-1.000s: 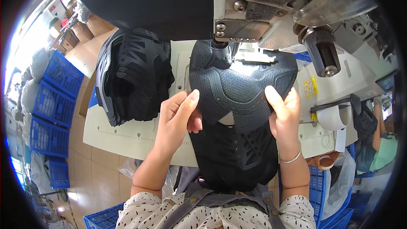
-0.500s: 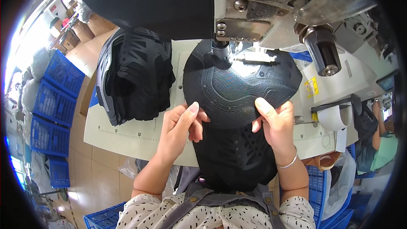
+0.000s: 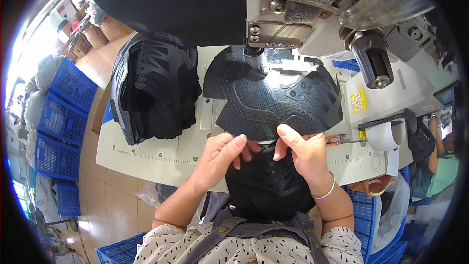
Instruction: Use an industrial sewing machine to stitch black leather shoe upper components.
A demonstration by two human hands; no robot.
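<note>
A black mesh shoe upper (image 3: 254, 102) with glossy overlays lies under the lit needle area of a sewing machine (image 3: 278, 34). My right hand (image 3: 305, 154) pinches its near edge, thumb on top and fingers below. At the same edge, further left, is my left hand (image 3: 220, 159), its fingers loosely bent and apart, the thumb close to the mesh; no grip shows there. More black upper pieces (image 3: 266, 181) lie between my forearms, partly hidden by the worked one.
Left on the white table (image 3: 146, 159) stands a stack of black uppers (image 3: 156, 88). Orange-handled snips (image 3: 337, 139) lie to the right, near a white roll (image 3: 386, 136). Blue crates (image 3: 58, 122) line the floor at left. Another person (image 3: 439, 166) sits at far right.
The upper has turned and shifted left under the machine. Both hands have moved nearer to me and closer together. The orange-handled snips have come into view.
</note>
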